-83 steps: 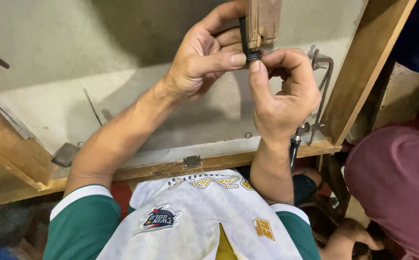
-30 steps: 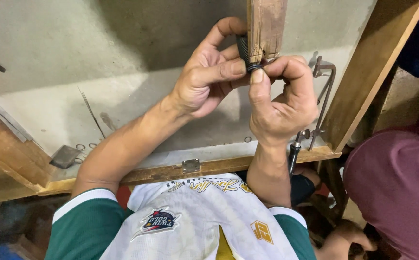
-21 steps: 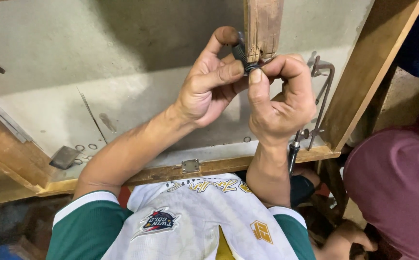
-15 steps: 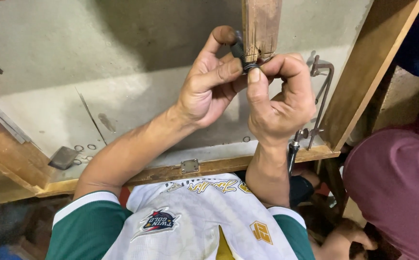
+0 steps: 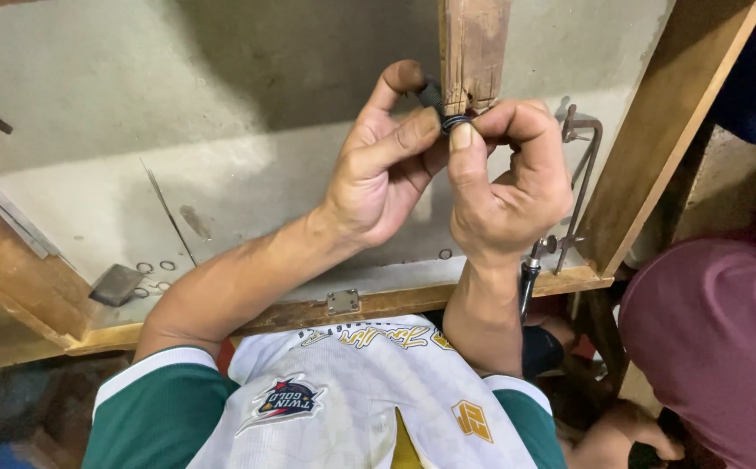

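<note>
Left thumb (image 5: 404, 80) now higher; both hands' fingers clamped on small dark ring (image 5: 456, 122), half hidden under wooden peg (image 5: 473, 52).

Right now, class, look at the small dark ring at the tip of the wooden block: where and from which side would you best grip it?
Probably pinch the dark ring by its outer edge, from below, as both thumbs do; the wooden block covers its top.
</note>
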